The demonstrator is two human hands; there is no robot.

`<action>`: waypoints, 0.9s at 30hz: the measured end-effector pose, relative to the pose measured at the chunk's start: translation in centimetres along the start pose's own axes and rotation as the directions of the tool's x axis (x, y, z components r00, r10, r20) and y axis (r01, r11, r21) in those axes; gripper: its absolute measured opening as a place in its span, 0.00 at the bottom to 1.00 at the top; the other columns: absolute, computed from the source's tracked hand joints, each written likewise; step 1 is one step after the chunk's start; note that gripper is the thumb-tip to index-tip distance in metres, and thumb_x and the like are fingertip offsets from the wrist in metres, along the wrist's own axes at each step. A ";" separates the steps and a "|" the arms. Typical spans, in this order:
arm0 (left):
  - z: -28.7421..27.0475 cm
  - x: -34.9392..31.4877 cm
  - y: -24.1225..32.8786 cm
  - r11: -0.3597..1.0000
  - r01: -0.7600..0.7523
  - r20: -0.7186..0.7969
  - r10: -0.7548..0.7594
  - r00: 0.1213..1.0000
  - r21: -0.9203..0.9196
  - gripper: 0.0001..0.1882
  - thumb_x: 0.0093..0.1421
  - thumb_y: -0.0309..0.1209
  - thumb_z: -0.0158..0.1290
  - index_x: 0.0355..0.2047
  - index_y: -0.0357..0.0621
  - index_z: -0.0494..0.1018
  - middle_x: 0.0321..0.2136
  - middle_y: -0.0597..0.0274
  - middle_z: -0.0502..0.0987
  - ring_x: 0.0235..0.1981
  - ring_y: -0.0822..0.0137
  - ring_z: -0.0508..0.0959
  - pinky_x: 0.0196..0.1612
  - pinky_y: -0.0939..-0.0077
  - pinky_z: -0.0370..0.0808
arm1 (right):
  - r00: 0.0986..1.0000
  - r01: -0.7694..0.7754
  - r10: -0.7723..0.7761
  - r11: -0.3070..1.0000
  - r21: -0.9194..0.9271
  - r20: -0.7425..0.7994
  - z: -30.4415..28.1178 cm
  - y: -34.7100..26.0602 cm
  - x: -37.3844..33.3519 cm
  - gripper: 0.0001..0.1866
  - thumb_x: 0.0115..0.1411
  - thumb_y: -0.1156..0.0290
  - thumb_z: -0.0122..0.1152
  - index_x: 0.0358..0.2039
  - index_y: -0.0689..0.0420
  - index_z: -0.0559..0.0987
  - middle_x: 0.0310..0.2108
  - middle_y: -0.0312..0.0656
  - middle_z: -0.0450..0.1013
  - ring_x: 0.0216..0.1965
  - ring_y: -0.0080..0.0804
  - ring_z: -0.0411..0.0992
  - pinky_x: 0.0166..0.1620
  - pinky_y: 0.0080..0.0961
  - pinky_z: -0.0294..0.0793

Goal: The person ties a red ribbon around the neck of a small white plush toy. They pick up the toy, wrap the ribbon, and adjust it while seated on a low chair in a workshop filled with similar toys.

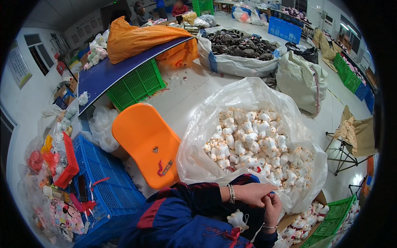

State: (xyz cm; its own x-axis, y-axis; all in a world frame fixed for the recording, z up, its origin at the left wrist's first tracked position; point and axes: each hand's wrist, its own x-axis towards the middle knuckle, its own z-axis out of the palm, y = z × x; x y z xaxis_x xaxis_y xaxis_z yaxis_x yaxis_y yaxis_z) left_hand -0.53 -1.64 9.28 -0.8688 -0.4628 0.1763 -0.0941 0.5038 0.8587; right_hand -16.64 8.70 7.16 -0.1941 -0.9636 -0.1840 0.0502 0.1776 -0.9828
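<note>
Well, I'm watching a seated person in a dark blue top with red bands, whose two bare hands are meeting just above the near edge of a big bag. The left hand is stretching out to the right with its fingers nearly straight and close together, and a silver bangle is circling its wrist. The right hand is bending upward, its thumb and forefinger drawing close in a pinch right at the left fingertips; whether anything small is sitting between them I'm not able to tell from here. A thin bracelet is showing at the right wrist.

Below the hands, a white plush toy is lying on the person's lap, apart from both of them, with a thin pale loop trailing beside it. Just under it a red ribbon is resting on the clothing, and loose red threads are scattering over the dark cloth nearby.

Beyond the hands, the clear plastic bag is gaping wide, and a heap of white toys with orange-tan touches is filling it. A cardboard box is standing near the right arm, holding white toys with red ribbons, and a green crate is sitting beside it. Over to the left, an orange chair is carrying a small metal tool and a bit of red ribbon, while a blue crate is standing next to it
</note>
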 end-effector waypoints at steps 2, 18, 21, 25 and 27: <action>-0.3 -0.2 -0.3 0.994 0.057 0.045 -0.053 0.998 -0.090 0.27 0.61 0.40 0.56 0.55 0.36 0.66 0.44 0.46 0.76 0.39 0.52 0.80 0.40 0.65 0.76 | 0.999 0.032 -0.031 0.999 0.011 -0.008 0.2 -0.4 -0.2 0.05 0.64 0.75 0.59 0.36 0.64 0.78 0.32 0.34 0.76 0.34 0.18 0.71 0.38 0.16 0.70; -3.2 -0.9 -0.6 0.971 0.145 0.039 -0.140 0.989 -0.192 0.12 0.61 0.35 0.55 0.33 0.35 0.76 0.26 0.54 0.79 0.28 0.64 0.79 0.34 0.71 0.74 | 0.988 -0.084 0.089 0.996 -0.041 0.128 -2.1 -0.7 -0.9 0.06 0.64 0.72 0.59 0.32 0.61 0.77 0.26 0.30 0.74 0.27 0.16 0.70 0.33 0.14 0.69; -4.0 -1.3 -1.0 0.981 0.152 0.110 -0.139 0.984 -0.117 0.12 0.60 0.35 0.55 0.34 0.36 0.76 0.26 0.54 0.79 0.29 0.64 0.79 0.35 0.70 0.74 | 0.989 -0.083 0.090 0.995 -0.063 0.117 -2.5 -0.9 -1.0 0.05 0.64 0.73 0.59 0.34 0.62 0.78 0.26 0.30 0.74 0.27 0.17 0.71 0.32 0.15 0.70; -3.0 -2.0 -2.6 0.999 -0.042 0.093 0.038 0.995 0.035 0.14 0.60 0.37 0.56 0.37 0.36 0.75 0.28 0.53 0.79 0.31 0.62 0.79 0.36 0.69 0.73 | 0.984 -0.022 0.045 0.991 -0.133 0.172 -2.6 -0.9 -1.2 0.06 0.64 0.73 0.60 0.34 0.62 0.79 0.26 0.30 0.74 0.27 0.16 0.71 0.33 0.15 0.70; -2.8 -1.8 -1.5 0.994 -0.107 0.056 0.107 0.993 -0.003 0.16 0.60 0.38 0.57 0.39 0.36 0.74 0.30 0.53 0.79 0.31 0.61 0.79 0.36 0.69 0.73 | 0.976 0.042 0.007 0.975 -0.219 0.220 -2.1 -1.1 -1.1 0.06 0.64 0.73 0.61 0.33 0.63 0.80 0.27 0.30 0.75 0.27 0.16 0.71 0.33 0.14 0.69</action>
State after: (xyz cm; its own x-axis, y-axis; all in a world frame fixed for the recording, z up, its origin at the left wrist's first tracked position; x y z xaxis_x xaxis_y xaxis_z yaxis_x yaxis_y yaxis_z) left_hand 2.57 -3.60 8.97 -0.8996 -0.3650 0.2398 0.0006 0.5482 0.8364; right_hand -18.57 10.02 8.47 0.0263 -0.9826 -0.1837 -0.1737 0.1765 -0.9689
